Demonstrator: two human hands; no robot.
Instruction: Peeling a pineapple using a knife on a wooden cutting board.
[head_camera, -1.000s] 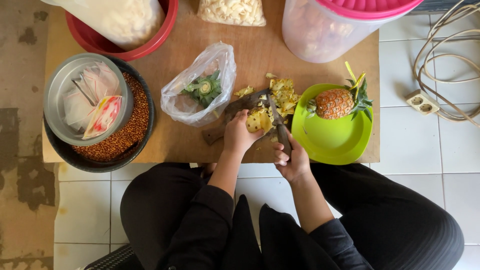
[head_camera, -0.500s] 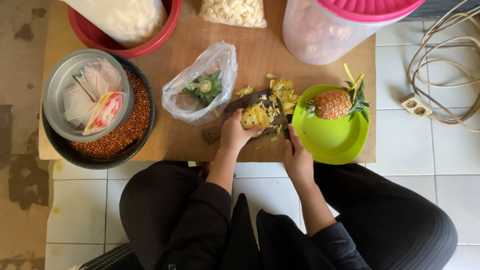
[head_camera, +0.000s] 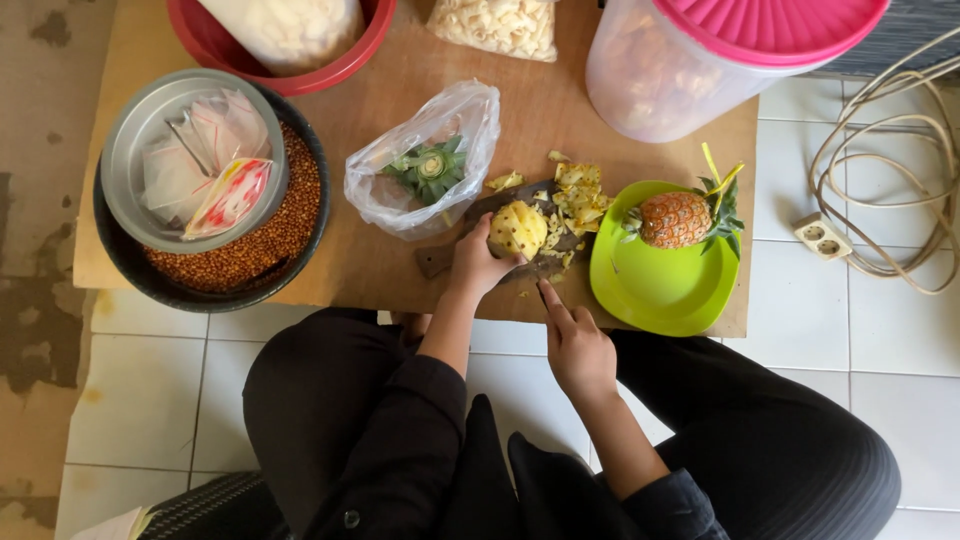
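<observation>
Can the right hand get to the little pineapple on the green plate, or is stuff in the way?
Probably yes. The right hand sits just beside the green plate, and the little pineapple lies on the plate's far side with nothing between them but bare plate.

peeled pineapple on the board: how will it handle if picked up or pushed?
Peeled pineapple is probably slippery: bare wet-looking flesh, steadied by the left hand. Rounded, so apt to roll on the cutting board. Likely firm, fairly heavy for its size.

Red basin (head_camera: 352, 52), snack bag (head_camera: 497, 22) and pink-lidded tub (head_camera: 700, 70) cut off by top edge; knife under right hand (head_camera: 577, 345) hidden.
</observation>
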